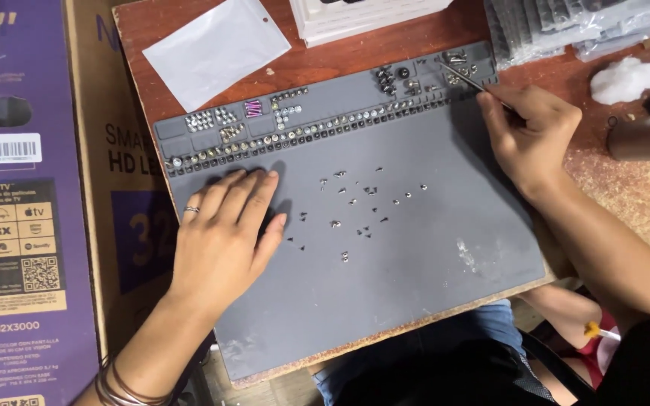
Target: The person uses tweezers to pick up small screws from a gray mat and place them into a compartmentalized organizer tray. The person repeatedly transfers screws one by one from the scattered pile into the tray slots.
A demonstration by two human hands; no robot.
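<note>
Your right hand [530,135] is closed around a pair of thin metal tweezers [469,80], whose tips reach into the small compartments at the far right corner of the grey mat [415,286], among the sorted screws [457,60] there. Your left hand [223,233] lies open and flat, palm down, on the mat's left part, just below the row of filled compartments along its far edge; a ring sits on one finger and bangles on the wrist. Between your hands, loose small screws [355,207] lie scattered over the mat's middle. The mat rests on a worn reddish surface [611,188]. A clear plastic bag [216,49] lies at the surface's far left corner, and a wad of white cotton [630,79] near its right edge. A purple cardboard box [24,210] stands beside the surface's left edge.
</note>
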